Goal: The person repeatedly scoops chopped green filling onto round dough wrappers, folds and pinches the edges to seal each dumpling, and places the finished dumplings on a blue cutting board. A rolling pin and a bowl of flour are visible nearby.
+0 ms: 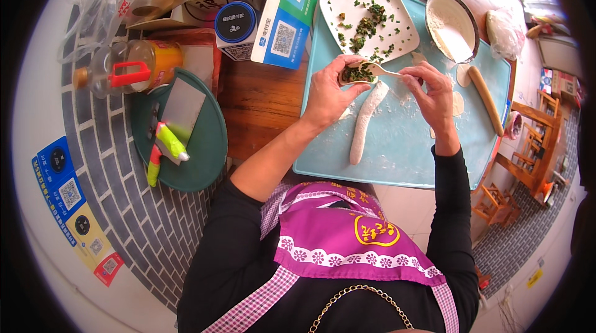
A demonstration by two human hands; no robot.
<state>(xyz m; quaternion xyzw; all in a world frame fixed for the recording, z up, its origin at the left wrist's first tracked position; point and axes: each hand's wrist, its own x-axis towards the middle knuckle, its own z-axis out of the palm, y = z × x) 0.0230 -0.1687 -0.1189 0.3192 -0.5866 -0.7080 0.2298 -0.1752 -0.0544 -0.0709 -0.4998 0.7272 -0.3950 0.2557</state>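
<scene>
My left hand [328,93] cups a dough wrapper [345,82] heaped with chopped green filling [354,73]. From the right, my right hand [429,86] grips a small light-coloured spoon [387,71], its bowl resting at the filling. Just beyond both hands is a white square plate [339,2] with scattered remains of the same green filling. A floured dough roll [364,128] lies on the blue mat [409,158] below my left hand. Flat dough rounds [458,103] lie near my right wrist, beside a wooden rolling pin [486,100].
A bowl of flour [440,19] stands at the mat's far right. Payment-code stand [286,16] and round payment device [235,22] are left of the mat. A cleaver [184,105] with a tape-wrapped handle lies on a green lid [205,160], near a plastic jug [158,60].
</scene>
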